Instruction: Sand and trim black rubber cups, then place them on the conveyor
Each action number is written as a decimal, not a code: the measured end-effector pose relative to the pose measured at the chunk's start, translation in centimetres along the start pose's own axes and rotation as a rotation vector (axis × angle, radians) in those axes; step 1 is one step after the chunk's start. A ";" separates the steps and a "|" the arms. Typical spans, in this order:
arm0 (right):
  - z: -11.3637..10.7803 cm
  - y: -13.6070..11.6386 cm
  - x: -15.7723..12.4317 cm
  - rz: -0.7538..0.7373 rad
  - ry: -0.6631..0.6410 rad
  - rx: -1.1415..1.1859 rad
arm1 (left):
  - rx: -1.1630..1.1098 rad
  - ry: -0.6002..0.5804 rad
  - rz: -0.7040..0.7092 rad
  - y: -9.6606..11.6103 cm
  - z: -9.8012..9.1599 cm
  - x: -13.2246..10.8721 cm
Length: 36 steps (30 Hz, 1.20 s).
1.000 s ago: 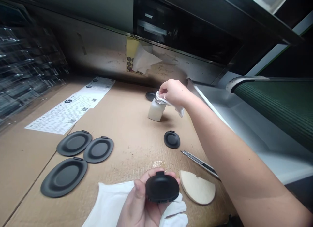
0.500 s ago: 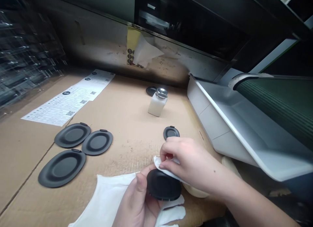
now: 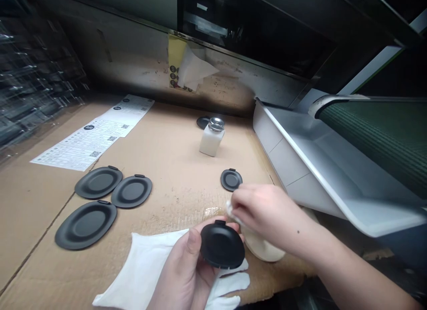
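Note:
My left hand [image 3: 187,265] is closed around a black rounded lid [image 3: 223,245] with a small tab at its far edge. The lid's dark face is turned up, and the thumb presses on its left rim. Just past the lid's upper right, my right hand [image 3: 263,212] pinches a bunched white cloth [image 3: 230,208], most of it hidden by the fingers. A white fabric glove [image 3: 147,261] lies flat under my left hand. Below my right wrist sits a cream-coloured rounded thing [image 3: 267,252], partly covered. Another black lid [image 3: 231,179] lies just beyond my right hand.
Several black lids [image 3: 86,225] lie on the cardboard-covered table at left. A white bottle [image 3: 211,140] with a metal top stands farther back. Printed label sheets [image 3: 80,143] lie at left. A grey-white bin [image 3: 290,163] and a green conveyor belt [image 3: 380,136] are at right.
My right hand has moved right with the cloth, off the held lid, uncovering its tab and far edge. My left hand keeps its grip. The view has shifted slightly.

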State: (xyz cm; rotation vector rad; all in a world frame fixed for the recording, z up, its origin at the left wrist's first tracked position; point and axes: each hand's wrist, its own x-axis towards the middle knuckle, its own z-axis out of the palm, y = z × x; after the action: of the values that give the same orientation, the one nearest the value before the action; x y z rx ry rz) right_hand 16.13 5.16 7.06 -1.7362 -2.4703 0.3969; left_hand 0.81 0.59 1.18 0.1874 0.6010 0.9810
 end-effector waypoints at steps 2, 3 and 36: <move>-0.8 0.9 -0.3 0.062 0.102 -0.004 | -0.022 -0.010 -0.009 0.0 -0.2 0.0; -1.2 1.3 -0.5 0.081 0.152 0.019 | -0.027 -0.015 -0.008 0.0 -0.2 0.0; 3.3 -1.9 -1.6 -0.236 0.393 0.005 | -0.152 0.014 0.000 -0.2 0.2 0.3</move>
State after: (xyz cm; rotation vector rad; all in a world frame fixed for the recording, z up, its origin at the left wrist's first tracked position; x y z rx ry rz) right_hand 14.24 2.61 4.49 -1.3408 -2.3380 0.0341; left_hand 1.20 0.75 1.19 0.0454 0.5369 1.0245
